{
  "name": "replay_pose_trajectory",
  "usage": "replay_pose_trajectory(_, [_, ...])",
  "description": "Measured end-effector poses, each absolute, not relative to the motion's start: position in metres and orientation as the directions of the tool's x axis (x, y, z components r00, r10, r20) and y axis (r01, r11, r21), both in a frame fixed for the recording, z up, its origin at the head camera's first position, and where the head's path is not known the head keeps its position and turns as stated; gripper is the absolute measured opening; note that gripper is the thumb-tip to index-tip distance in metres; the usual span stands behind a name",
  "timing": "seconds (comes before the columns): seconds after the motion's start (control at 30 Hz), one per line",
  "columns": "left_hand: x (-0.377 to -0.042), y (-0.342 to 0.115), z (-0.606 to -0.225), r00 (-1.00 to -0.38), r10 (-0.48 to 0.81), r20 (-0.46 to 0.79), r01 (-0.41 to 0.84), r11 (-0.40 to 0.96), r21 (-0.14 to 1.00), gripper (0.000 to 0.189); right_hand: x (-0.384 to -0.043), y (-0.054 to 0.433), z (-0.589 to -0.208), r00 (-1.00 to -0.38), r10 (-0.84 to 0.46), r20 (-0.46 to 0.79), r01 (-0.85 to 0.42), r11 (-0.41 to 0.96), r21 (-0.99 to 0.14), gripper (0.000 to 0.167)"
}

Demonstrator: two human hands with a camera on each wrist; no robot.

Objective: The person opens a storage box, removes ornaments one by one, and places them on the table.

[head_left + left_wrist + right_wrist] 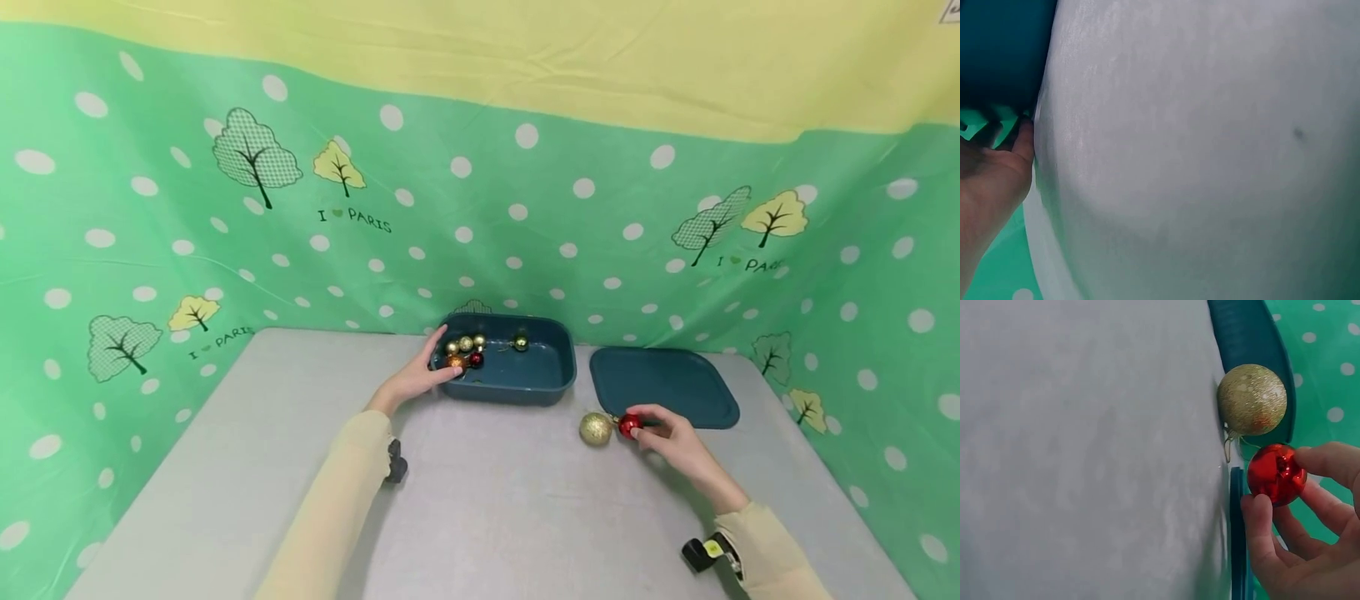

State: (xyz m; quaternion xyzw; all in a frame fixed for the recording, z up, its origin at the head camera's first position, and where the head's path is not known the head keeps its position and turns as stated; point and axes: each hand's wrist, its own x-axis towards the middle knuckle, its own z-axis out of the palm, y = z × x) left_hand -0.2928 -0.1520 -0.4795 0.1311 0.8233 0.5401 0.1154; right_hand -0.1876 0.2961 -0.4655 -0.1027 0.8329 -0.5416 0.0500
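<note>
Here's the right hand (667,437), thumb and fingertips pinched on the shiny red ball (631,427) just in front of the blue lid (663,387), the gold ball (596,428) right beside it on the left! From that pinch the blue box (510,394) lies leftward and farther off, beyond the gold ball, and a round ball offers no long axis to line up. Over at the box's left end, well apart from the red ball, the left hand (412,377) grips the rim.
</note>
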Motion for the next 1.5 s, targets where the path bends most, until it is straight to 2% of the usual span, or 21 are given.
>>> replay_pose_trajectory(0.17, [-0.293, -0.151, -0.479, -0.939, 0.342, -0.042, 0.094, 0.37, 0.924, 0.092, -0.188, 0.296, -0.466, -0.977, -0.207, 0.047, -0.13, 0.409, -0.903, 0.036])
replay_pose_trajectory(0.47, [-0.292, -0.15, -0.479, -0.942, 0.324, -0.086, 0.042, 0.367, 0.929, 0.091, -0.191, 0.291, -0.467, -0.986, -0.149, 0.073, -0.143, 0.535, -0.832, 0.027])
replay_pose_trajectory(0.97, [-0.294, -0.151, -0.481, -0.942, 0.324, -0.086, 0.039, 0.36, 0.932, 0.09, -0.194, 0.292, -0.47, -0.988, -0.154, 0.03, -0.104, 0.501, -0.859, 0.032])
replay_pose_trajectory(1.5, [-0.292, -0.151, -0.48, -0.944, 0.316, -0.093, 0.027, 0.356, 0.934, 0.09, -0.191, 0.282, -0.454, -0.975, -0.132, 0.179, -0.22, 0.441, -0.87, 0.039])
